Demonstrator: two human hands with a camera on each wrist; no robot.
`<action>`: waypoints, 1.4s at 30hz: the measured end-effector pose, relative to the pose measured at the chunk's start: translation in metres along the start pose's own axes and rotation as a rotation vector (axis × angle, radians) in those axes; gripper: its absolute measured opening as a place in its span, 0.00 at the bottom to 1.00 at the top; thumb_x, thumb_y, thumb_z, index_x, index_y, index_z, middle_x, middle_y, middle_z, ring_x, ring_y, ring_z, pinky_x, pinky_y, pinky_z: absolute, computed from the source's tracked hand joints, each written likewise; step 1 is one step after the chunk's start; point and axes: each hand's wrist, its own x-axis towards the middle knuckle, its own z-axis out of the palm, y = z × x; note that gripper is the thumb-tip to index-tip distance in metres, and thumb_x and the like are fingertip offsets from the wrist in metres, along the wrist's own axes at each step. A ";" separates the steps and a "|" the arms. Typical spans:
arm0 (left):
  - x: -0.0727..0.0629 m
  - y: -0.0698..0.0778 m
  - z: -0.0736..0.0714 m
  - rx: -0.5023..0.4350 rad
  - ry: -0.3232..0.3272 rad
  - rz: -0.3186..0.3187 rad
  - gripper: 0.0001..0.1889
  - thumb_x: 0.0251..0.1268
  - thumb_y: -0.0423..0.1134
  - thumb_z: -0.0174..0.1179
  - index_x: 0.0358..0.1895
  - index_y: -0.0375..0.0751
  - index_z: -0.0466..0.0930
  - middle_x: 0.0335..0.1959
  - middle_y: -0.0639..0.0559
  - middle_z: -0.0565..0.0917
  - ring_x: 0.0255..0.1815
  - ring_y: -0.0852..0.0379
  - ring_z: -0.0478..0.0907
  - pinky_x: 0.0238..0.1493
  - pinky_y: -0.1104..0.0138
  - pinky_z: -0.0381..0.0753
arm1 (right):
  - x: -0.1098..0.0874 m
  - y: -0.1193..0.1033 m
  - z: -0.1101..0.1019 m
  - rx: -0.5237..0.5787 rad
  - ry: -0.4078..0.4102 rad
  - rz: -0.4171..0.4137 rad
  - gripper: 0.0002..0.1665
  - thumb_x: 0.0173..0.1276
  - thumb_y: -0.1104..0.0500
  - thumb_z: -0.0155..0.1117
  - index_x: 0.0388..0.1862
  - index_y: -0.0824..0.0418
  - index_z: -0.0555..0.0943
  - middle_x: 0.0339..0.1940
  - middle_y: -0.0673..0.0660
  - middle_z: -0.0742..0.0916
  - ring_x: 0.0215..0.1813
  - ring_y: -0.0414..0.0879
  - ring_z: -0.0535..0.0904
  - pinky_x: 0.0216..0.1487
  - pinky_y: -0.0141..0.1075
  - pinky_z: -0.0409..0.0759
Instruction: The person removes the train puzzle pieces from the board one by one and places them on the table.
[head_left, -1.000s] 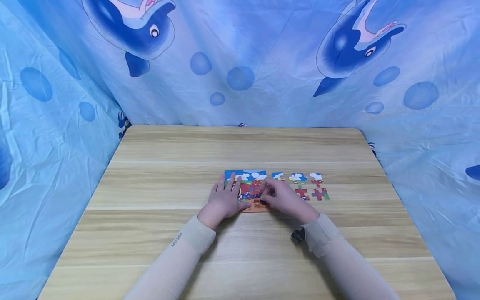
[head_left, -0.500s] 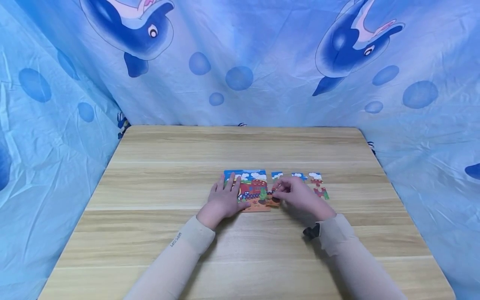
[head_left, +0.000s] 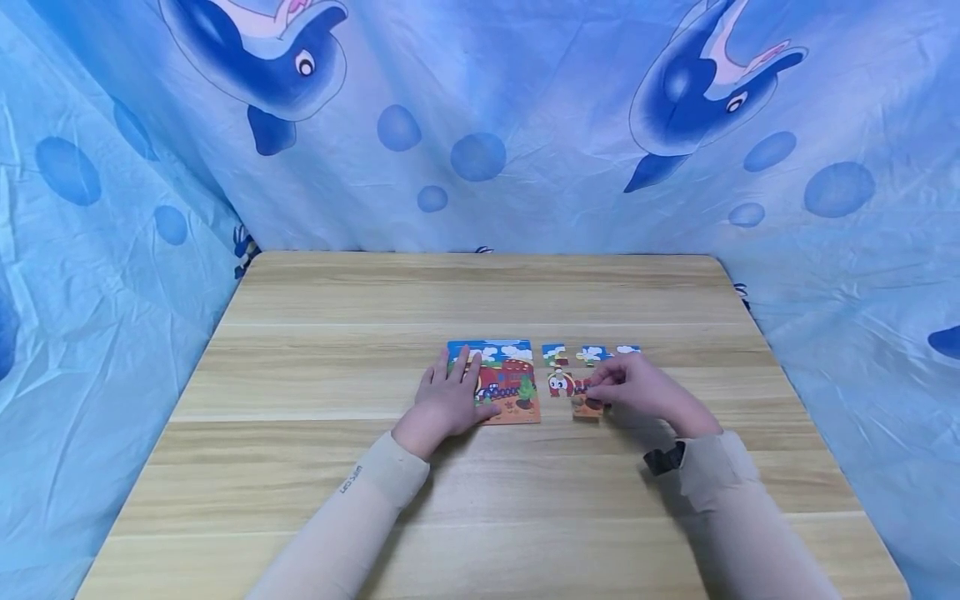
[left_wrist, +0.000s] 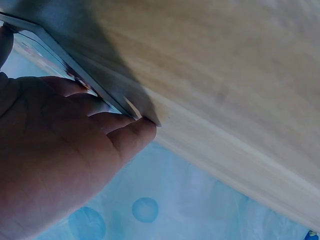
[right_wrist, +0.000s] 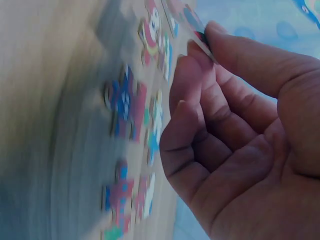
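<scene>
My left hand (head_left: 446, 404) lies with fingers spread on a small picture puzzle board (head_left: 517, 354), printed with a red train, clouds and a tree. In the left wrist view the fingers of this hand (left_wrist: 60, 150) touch the board's dark edge (left_wrist: 75, 65). To the board's right, my right hand (head_left: 645, 392) pinches a puzzle piece (head_left: 587, 408) with orange ground on it. The right wrist view has this piece (right_wrist: 192, 27) between thumb and index finger, tilted and partly cut off by the frame. Several loose puzzle pieces lie around it, some hidden behind the hand.
Among the loose pieces are a white-faced one (head_left: 559, 383) and pieces with sky (head_left: 555, 354) in a row behind. All lie on a wood-grain table (head_left: 360, 333). A blue dolphin-print cloth (head_left: 540, 92) hangs behind and at both sides.
My right hand has moved right from the board's lower right corner, carrying the pinched puzzle piece away from the board. The white-faced piece has come into view. My left hand has stayed in place.
</scene>
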 end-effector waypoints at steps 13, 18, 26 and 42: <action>-0.002 0.000 -0.003 0.004 -0.010 -0.003 0.50 0.69 0.71 0.51 0.84 0.45 0.45 0.84 0.44 0.43 0.81 0.37 0.33 0.76 0.43 0.45 | -0.027 0.032 -0.036 -0.022 -0.072 0.102 0.09 0.68 0.53 0.73 0.36 0.58 0.89 0.32 0.51 0.89 0.38 0.49 0.81 0.42 0.42 0.79; -0.002 0.000 -0.002 0.010 -0.008 0.001 0.50 0.69 0.72 0.51 0.84 0.45 0.45 0.84 0.44 0.43 0.81 0.36 0.33 0.76 0.43 0.45 | -0.035 0.043 -0.047 0.019 -0.120 0.134 0.10 0.69 0.55 0.72 0.36 0.62 0.89 0.29 0.54 0.88 0.32 0.46 0.79 0.34 0.37 0.77; -0.001 0.000 -0.002 0.005 -0.008 -0.006 0.51 0.69 0.72 0.51 0.84 0.45 0.45 0.84 0.44 0.43 0.81 0.37 0.33 0.76 0.43 0.46 | -0.036 0.051 -0.054 0.015 -0.156 0.236 0.09 0.69 0.57 0.72 0.33 0.63 0.89 0.25 0.55 0.86 0.25 0.45 0.76 0.27 0.34 0.75; -0.001 0.000 -0.004 0.011 -0.013 -0.009 0.51 0.68 0.73 0.51 0.84 0.47 0.44 0.84 0.45 0.43 0.81 0.36 0.33 0.76 0.43 0.45 | -0.034 0.055 -0.052 -0.112 -0.086 0.359 0.12 0.65 0.57 0.76 0.25 0.61 0.87 0.22 0.52 0.86 0.26 0.45 0.76 0.29 0.38 0.74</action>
